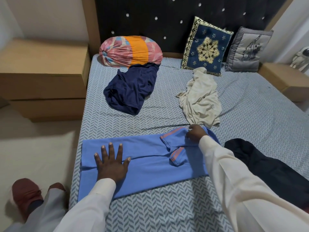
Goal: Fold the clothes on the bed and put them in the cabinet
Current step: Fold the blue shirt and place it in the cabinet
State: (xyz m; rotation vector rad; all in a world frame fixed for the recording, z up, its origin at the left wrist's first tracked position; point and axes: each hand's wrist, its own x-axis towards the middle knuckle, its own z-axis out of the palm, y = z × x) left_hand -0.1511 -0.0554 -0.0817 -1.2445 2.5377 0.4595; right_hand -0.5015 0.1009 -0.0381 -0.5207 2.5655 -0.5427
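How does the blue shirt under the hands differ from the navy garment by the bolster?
The blue shirt lies flat, sleeves folded in; the navy garment is crumpled. The blue shirt is light with orange sleeve stripes; the navy garment is plain dark. The left hand presses the blue shirt and the right hand grips it; no hand touches the navy garment. Both lie on the bed.

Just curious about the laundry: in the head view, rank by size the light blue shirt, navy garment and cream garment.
1. light blue shirt, though nearest the camera.
2. navy garment and cream garment look alike; unranked.
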